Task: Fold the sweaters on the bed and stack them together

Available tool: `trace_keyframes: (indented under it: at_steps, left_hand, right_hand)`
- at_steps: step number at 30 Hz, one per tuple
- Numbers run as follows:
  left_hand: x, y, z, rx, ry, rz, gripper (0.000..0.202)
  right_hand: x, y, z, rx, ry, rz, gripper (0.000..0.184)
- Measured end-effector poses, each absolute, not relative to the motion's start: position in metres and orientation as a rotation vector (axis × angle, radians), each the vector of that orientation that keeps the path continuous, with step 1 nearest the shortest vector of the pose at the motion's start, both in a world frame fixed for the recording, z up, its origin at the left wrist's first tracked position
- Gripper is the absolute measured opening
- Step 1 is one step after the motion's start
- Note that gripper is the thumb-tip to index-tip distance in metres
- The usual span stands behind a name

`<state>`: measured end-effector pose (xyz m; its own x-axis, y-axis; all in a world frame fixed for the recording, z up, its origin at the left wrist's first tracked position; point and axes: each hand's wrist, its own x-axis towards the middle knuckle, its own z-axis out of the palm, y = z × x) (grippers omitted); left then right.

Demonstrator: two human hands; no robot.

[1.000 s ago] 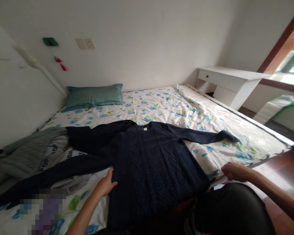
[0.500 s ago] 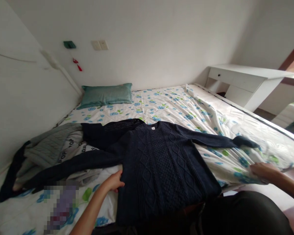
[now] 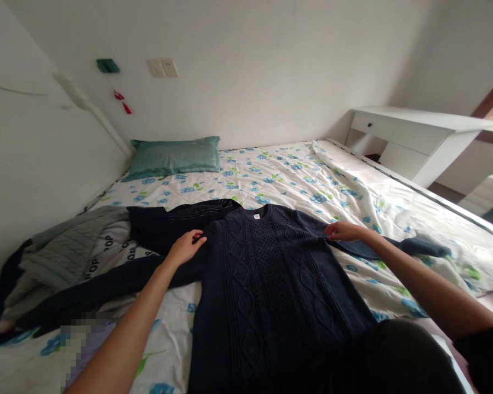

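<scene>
A navy cable-knit sweater (image 3: pixel 267 273) lies front up across the bed, its collar with a small white label pointing to the far side and its sleeves stretched out to both sides. My left hand (image 3: pixel 186 246) is at the sweater's left shoulder, thumb and fingers slightly apart with no cloth visible between them. Over the right shoulder, near the top of that sleeve, my right hand (image 3: pixel 345 231) has loosely bent fingers with their tips at the knit. The sweater's lower hem is lost in shadow near my dark-clothed knee (image 3: pixel 406 350).
Left of the sweater lie a grey knit garment (image 3: pixel 66 249) and other dark clothes. A green pillow (image 3: pixel 175 156) rests at the far left of the flowered bedsheet (image 3: pixel 267 178). Beyond the bed's right edge stands a white desk (image 3: pixel 419 137).
My left hand has moved up from the sweater's side to its left shoulder. My right hand has come in from beyond the right sleeve to the right shoulder.
</scene>
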<state>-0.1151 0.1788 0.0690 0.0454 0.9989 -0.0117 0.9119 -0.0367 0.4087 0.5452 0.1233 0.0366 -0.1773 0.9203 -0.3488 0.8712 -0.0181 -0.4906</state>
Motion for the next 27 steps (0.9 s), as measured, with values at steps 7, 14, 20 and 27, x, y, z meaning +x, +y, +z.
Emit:
trace_keyframes:
  at_steps: [7,14,20,27]
  left_hand:
    - [-0.088,0.27,0.025,1.928,2.064,0.171,0.067]
    - [-0.107,0.328,0.016,1.92,2.264,0.193,0.042]
    - [-0.099,0.322,0.018,1.809,2.398,0.159,0.045]
    - [-0.04,0.231,0.002,2.517,1.892,0.406,0.058]
  right_hand:
    - [0.439,0.258,-0.015,-1.97,-1.574,0.946,0.082]
    - [0.432,0.317,-0.056,-2.157,-1.622,0.628,0.043]
    - [0.425,0.311,-0.077,-2.073,-1.716,0.452,0.059]
    - [0.42,0.229,-0.088,-1.926,-2.151,0.387,0.069]
